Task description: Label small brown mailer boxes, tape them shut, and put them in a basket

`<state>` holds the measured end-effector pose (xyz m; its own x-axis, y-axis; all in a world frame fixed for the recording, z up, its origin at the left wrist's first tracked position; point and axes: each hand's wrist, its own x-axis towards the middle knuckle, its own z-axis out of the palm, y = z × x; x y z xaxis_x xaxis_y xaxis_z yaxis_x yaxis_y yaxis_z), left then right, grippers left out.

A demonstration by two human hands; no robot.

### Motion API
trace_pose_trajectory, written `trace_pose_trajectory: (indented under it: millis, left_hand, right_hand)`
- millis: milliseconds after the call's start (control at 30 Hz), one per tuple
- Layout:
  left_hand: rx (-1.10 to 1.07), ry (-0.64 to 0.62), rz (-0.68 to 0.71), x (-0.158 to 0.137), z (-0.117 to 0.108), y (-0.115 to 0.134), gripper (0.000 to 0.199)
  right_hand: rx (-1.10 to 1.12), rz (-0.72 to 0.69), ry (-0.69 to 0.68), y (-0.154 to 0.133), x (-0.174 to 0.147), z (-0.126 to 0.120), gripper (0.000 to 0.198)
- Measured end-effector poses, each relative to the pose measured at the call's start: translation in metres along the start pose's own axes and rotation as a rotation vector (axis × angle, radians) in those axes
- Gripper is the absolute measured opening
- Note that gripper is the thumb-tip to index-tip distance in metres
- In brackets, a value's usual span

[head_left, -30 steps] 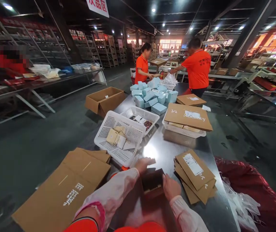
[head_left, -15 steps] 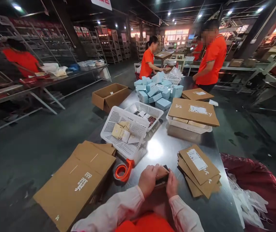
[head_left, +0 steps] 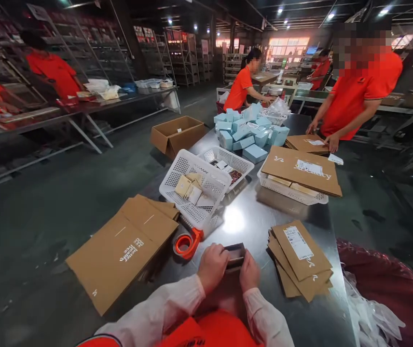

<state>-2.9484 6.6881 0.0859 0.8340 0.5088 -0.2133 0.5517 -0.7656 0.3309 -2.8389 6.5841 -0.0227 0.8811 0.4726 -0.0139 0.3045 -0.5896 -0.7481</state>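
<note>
Small open box [head_left: 236, 249], grasped between left hand [head_left: 212, 268] and right hand [head_left: 250, 273]. Possible buckling from over-squeezing; possible knock to tape dispenser [head_left: 194, 245], nine o'clock, from leftward swing.

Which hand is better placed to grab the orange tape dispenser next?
Probably your left hand: it's nearer the orange tape dispenser, while your right hand is across the small box. Both hold it.

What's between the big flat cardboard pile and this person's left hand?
The head view shows an orange tape dispenser there, on the metal table.
</note>
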Motion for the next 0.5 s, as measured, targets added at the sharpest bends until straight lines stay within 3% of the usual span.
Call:
trace_pose_trajectory:
  millis: [100,200,267,367,500]
  left_hand:
    - [-0.045,-0.016,-0.177,-0.016,-0.004,-0.020,0.026]
    - [-0.124,-0.067,-0.179,-0.019,0.001,-0.028,0.050]
    - [-0.138,-0.059,-0.158,-0.016,0.002,-0.027,0.067]
    - [-0.111,-0.077,-0.121,-0.012,-0.001,-0.026,0.067]
    - [-0.188,-0.104,-0.148,-0.009,-0.008,-0.032,0.052]
  right_hand:
    - [-0.011,-0.061,0.020,-0.010,0.008,0.003,0.082]
    - [-0.146,-0.256,0.007,-0.015,0.019,0.005,0.074]
    - [-0.222,-0.423,-0.122,-0.017,0.028,0.000,0.067]
    - [-0.290,-0.604,-0.397,-0.026,0.043,-0.014,0.055]
    - [-0.352,-0.647,-0.639,-0.048,0.059,-0.029,0.055]
